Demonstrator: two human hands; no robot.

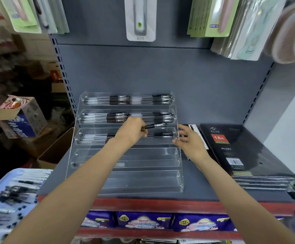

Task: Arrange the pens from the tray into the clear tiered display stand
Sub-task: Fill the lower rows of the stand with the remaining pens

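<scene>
Pinching a black pen (154, 125) over the third tier of the clear tiered acrylic display stand (125, 155), the left hand (134, 132) sits centre frame; the right hand (190, 141), fingers loosely spread, touches the stand's 3 o'clock edge. The blue tray of pens (7, 196) lies at 8 o'clock.

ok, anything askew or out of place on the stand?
Nothing stands out. Pens lie level in the top three tiers of the display stand; the lower tiers look mostly unfilled. The left hand holds a pen over the third tier.
</scene>
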